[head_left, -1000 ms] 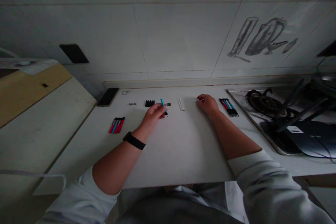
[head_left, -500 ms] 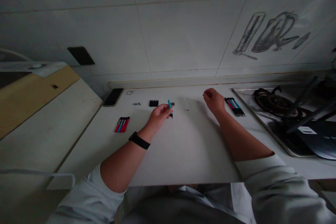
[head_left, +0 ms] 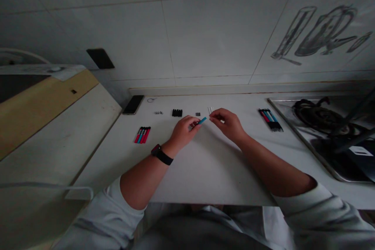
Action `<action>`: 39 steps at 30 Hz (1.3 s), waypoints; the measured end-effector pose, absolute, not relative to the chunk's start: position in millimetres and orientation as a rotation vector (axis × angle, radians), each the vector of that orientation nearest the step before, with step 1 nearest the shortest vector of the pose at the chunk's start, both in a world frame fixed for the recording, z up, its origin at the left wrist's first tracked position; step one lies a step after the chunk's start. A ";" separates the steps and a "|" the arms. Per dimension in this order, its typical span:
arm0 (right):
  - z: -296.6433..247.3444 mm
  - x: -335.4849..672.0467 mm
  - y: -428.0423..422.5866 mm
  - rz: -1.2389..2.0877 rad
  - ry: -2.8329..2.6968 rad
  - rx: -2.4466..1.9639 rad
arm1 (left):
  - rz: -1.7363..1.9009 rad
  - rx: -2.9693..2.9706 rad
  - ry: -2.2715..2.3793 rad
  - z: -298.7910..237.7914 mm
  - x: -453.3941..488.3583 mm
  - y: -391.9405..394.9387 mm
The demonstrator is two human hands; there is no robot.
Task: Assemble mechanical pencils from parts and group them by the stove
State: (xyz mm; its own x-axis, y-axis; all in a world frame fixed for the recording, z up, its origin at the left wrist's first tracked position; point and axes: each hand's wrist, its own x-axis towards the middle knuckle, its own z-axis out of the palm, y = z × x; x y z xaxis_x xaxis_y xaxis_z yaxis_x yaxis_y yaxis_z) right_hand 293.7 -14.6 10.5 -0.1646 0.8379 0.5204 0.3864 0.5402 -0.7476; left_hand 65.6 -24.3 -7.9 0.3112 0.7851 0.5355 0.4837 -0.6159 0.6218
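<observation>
My left hand (head_left: 186, 129) is closed around a blue pen barrel (head_left: 202, 120), which tilts up to the right. Just beyond the barrel's right end, my right hand (head_left: 227, 122) pinches thumb and fingers together; whatever may be between them is too small to make out. Thin whitish sticks (head_left: 210, 109) lie behind the right hand's fingertips, partly covered. Farther left along the back are small dark pieces (head_left: 198, 114), several black ribbed tubes (head_left: 177, 113) and tiny spring-like parts (head_left: 158, 113). Red and blue pen barrels (head_left: 142, 135) lie in a row to the left.
Several pens (head_left: 270, 120) lie side by side at the right, beside a gas stove (head_left: 313, 115) with a metal edge. At the back left are a phone (head_left: 133, 104) and a small ring (head_left: 151, 100). A white cabinet (head_left: 96, 121) borders the left side; a tiled wall rises behind.
My right hand has come left from near the pens to the barrel's end. The blue barrel has turned from upright to a slant pointing right. The view has shifted slightly.
</observation>
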 end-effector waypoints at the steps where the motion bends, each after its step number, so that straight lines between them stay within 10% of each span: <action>1: 10.3 293.5 -15.2 0.538 -1.784 -1.015 | 1.208 2.249 1.136 -8.1 65.6 -24.2; 26: 13.2 287.5 -19.3 1.092 -1.652 -0.875 | 1.165 2.179 0.985 -3.7 67.7 -29.3; 39: 26.0 295.6 -28.6 0.862 -2.131 -0.985 | 1.277 2.036 1.098 -5.1 66.1 -26.7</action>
State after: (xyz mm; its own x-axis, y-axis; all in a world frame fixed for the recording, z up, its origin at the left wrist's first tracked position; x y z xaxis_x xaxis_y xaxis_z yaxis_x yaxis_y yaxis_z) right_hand 295.6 -28.6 26.0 -0.5220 0.8107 0.2652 0.3982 0.5066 -0.7647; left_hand 66.1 -26.7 -5.1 0.2373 0.8327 0.5003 0.3696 -0.5536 0.7462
